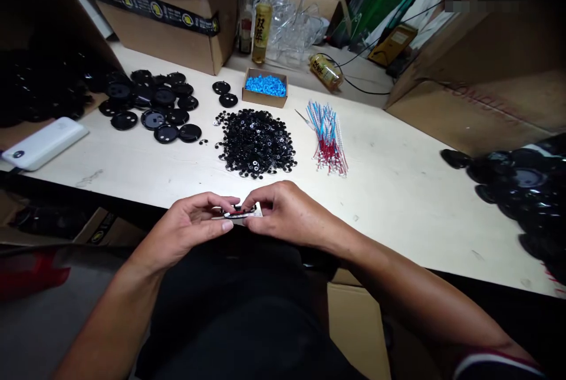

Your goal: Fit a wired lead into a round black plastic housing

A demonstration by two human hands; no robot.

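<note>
Two bare hands meet just past the near edge of the pale table [398, 191], and between them sits one small flat part [239, 212], black with a touch of red and a light strip under it. The left hand [190, 230] pinches its left end between thumb and curled fingers; the right hand [283, 212] closes its fingertips on the right end, so both are grasping the same piece. The part lies with its long axis running left to right, roughly level and parallel to the table's front edge; which face points up is too small to tell. Farther back on the table I count one heap of small black rings [256, 143], too many to number, one open cardboard tray of blue beads [265, 86] just behind it, and one fanned bundle of thin wires [328, 138] in blue, white and red to its right, lying well apart from the heap. To the left is a spread of round black discs [152, 103], about a dozen or more overlapping, with two more discs lying singly near the tray. One white power bank [42, 143] rests at the left edge. At the back stand two upright bottles [262, 25] beside a large cardboard box [172, 9], and one bottle lies on its side. Another dark pile of discs [526, 185] crowds the right edge. Bare tabletop lies open between the hands and the heap, and wider still toward the right front.
</note>
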